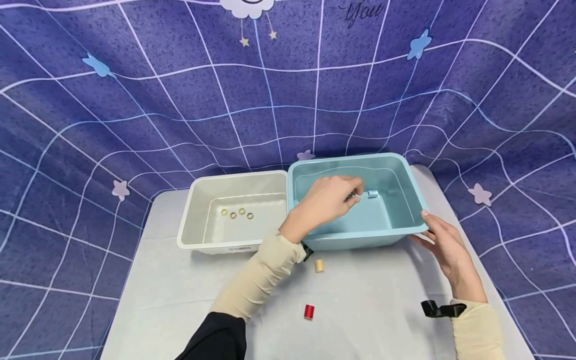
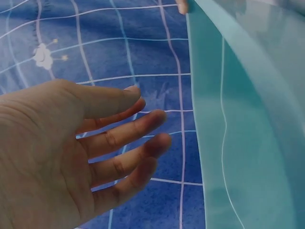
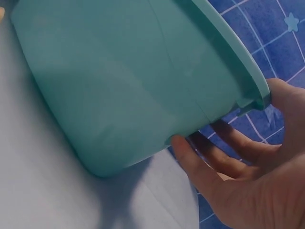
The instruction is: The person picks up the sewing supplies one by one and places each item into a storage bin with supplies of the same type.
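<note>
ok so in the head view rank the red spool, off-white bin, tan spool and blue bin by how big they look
1. Blue bin
2. Off-white bin
3. Red spool and tan spool, unranked: they look close in size, and the red one seems nearer the camera.

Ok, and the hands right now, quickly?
Left hand: open, nothing visible in it, over the blue bin.
Right hand: holding the blue bin's rim.

Head view: the word "You" (image 1: 363, 12), in dark cursive script, stands on the blue cloth (image 1: 292, 90) near the upper edge. The label (image 1: 240, 248) on the white bin's (image 1: 238, 175) front is too small to read.
</note>
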A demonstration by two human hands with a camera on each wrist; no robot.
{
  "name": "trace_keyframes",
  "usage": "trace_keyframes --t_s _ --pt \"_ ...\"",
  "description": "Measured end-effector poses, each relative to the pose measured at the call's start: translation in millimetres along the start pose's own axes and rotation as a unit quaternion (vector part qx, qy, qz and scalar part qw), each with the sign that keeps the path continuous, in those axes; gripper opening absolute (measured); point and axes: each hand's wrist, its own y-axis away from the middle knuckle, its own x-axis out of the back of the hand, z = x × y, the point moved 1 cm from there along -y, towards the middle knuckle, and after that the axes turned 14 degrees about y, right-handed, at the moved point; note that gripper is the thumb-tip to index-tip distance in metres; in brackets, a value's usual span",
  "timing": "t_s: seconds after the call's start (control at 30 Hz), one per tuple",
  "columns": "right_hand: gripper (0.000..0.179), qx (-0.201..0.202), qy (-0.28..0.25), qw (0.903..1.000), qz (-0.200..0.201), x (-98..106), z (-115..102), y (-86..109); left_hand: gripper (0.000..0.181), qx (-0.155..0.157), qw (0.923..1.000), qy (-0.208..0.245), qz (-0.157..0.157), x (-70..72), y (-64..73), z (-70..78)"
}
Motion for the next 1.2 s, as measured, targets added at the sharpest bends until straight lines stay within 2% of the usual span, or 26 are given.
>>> trace_keyframes --t_s 0.23,0.57,0.93,1.2 --pt "0.016 0.015 0.008 0.9998 0.009 -1 -6 0.8 0.008 0.008 0.9995 0.029 0.008 4.3 29.1 5.3" --pt "0.014 0.014 0.023 0.9994 0.021 0 -19 2.8 0.007 0.029 0.9952 0.084 0.041 2.1 64.9 3.9" --pt "0.013 0.003 0.021 0.9993 0.032 -2 -20 5.0 0.007 0.052 0.9881 0.135 0.053 -10.7 97.9 -1.1" --pt "0.014 0.010 0.013 0.9996 0.023 -3 -18 4.2 0.009 0.073 0.9801 0.177 0.050 -23.4 121.4 -7.0"
